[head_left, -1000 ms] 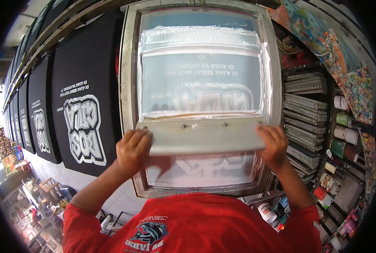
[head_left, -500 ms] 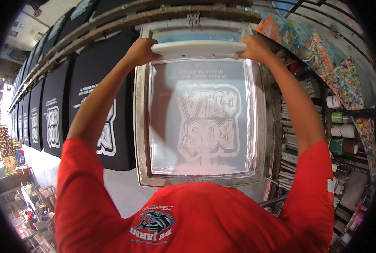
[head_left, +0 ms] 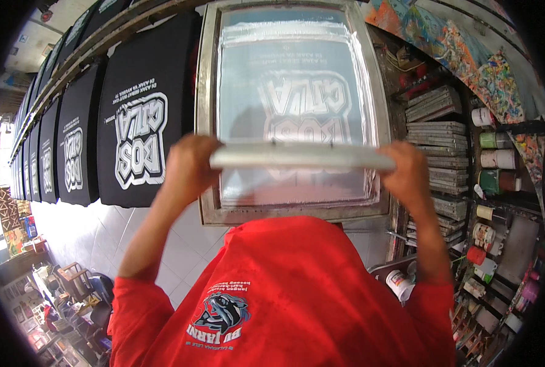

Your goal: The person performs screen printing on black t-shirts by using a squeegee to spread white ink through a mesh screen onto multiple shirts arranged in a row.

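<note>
Both of my hands grip a long pale squeegee [head_left: 303, 157] by its ends, and it lies crosswise over the near half of a framed printing screen [head_left: 206, 79]. My left hand [head_left: 191, 164] is closed round the left end, near the frame's left rail. Round the right end my right hand [head_left: 409, 174] is closed, near the right rail. Through the mesh shows a block-lettered design [head_left: 306, 101], with a white band of ink across the mesh's far end. The squeegee covers part of the design, and its lower edge is hidden from me.
On the left, black printed shirts [head_left: 136, 110] hang over boards in a long row beside a wooden rail. Stacked frames [head_left: 437, 147] and paint tubs [head_left: 497, 160] fill shelves on the right. A white bucket [head_left: 401, 285] stands near my right arm. Tiled floor [head_left: 180, 248] shows below.
Both hands have pulled the squeegee from the screen's far end toward me, past its middle. My view has shifted, so the frame sits higher in the picture.
</note>
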`<state>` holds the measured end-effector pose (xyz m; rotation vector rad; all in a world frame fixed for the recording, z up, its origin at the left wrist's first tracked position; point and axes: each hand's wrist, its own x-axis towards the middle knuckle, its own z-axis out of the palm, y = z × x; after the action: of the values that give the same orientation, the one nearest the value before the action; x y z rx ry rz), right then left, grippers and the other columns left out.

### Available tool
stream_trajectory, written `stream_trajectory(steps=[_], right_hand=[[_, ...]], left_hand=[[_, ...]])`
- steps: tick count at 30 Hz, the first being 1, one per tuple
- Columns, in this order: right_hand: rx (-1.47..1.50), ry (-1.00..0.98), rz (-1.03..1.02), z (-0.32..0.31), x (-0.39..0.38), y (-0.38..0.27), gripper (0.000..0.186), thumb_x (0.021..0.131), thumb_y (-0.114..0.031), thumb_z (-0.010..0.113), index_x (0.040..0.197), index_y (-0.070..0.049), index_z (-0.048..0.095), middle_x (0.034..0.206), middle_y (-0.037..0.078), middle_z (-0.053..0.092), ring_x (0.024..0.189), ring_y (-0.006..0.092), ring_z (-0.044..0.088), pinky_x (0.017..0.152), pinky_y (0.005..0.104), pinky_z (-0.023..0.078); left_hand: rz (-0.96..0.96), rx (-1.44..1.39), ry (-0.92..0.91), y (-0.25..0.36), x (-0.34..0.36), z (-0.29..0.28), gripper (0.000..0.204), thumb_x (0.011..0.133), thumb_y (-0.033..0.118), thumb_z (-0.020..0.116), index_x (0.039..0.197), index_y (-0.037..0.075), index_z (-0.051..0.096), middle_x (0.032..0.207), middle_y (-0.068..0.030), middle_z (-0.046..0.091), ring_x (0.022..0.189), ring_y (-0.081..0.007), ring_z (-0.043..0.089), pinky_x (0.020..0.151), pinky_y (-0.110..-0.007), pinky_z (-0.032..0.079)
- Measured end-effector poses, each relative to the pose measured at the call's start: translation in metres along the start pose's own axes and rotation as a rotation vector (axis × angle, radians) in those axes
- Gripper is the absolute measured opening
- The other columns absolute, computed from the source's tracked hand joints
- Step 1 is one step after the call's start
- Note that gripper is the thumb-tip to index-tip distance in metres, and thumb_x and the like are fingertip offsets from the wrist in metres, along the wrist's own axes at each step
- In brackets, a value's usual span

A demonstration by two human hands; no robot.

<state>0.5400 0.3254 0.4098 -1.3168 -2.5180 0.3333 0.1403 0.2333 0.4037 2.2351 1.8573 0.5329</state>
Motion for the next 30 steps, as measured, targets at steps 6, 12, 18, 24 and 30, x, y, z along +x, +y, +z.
stream_trajectory(steps=[6, 12, 18, 24, 30], right_hand=[[0.054, -0.054, 0.050, 0.046, -0.109, -0.025, 0.037, 0.061, 0.001, 0.068, 0.098, -0.006, 0.069, 0.102, 0.011, 0.068, 0.093, 0.0302, 0.064, 0.081, 0.0419, 0.053], [0.022, 0.104, -0.033, 0.082, -0.119, -0.020, 0.040, 0.062, 0.004, 0.067, 0.101, -0.006, 0.068, 0.101, 0.010, 0.068, 0.094, 0.0312, 0.064, 0.082, 0.0407, 0.053], [-0.003, 0.080, -0.025, 0.071, -0.092, -0.003, 0.043, 0.060, 0.003, 0.069, 0.103, -0.006, 0.068, 0.101, 0.010, 0.068, 0.093, 0.0308, 0.064, 0.083, 0.0413, 0.053], [0.039, 0.033, -0.033, 0.066, -0.118, -0.019, 0.041, 0.061, 0.001, 0.069, 0.102, -0.005, 0.068, 0.100, 0.012, 0.068, 0.092, 0.0314, 0.064, 0.082, 0.0421, 0.053], [-0.027, 0.099, -0.094, 0.093, -0.084, 0.007, 0.045, 0.060, 0.003, 0.066, 0.105, -0.003, 0.067, 0.101, 0.012, 0.066, 0.094, 0.0319, 0.063, 0.082, 0.0415, 0.053]], left_hand=[[-0.031, -0.040, 0.005, 0.036, -0.101, 0.045, 0.028, 0.063, 0.005, 0.071, 0.091, 0.008, 0.066, 0.090, -0.0078, 0.067, 0.088, -0.0271, 0.065, 0.073, -0.038, 0.055], [0.024, 0.064, 0.106, 0.033, -0.122, 0.080, 0.027, 0.068, 0.010, 0.069, 0.094, 0.005, 0.067, 0.095, -0.0075, 0.068, 0.092, -0.0265, 0.066, 0.074, -0.036, 0.056], [-0.026, 0.044, 0.106, 0.020, -0.090, 0.074, 0.029, 0.062, 0.008, 0.071, 0.091, 0.008, 0.066, 0.091, -0.0045, 0.066, 0.084, -0.0244, 0.063, 0.067, -0.035, 0.055], [0.009, 0.028, 0.079, 0.031, -0.117, 0.069, 0.026, 0.065, 0.007, 0.070, 0.090, 0.006, 0.067, 0.092, -0.0046, 0.067, 0.088, -0.0239, 0.064, 0.072, -0.034, 0.056], [0.124, 0.144, 0.135, 0.006, -0.085, 0.089, 0.022, 0.072, 0.005, 0.068, 0.093, 0.004, 0.067, 0.093, -0.0077, 0.068, 0.086, -0.0251, 0.065, 0.075, -0.033, 0.057]])
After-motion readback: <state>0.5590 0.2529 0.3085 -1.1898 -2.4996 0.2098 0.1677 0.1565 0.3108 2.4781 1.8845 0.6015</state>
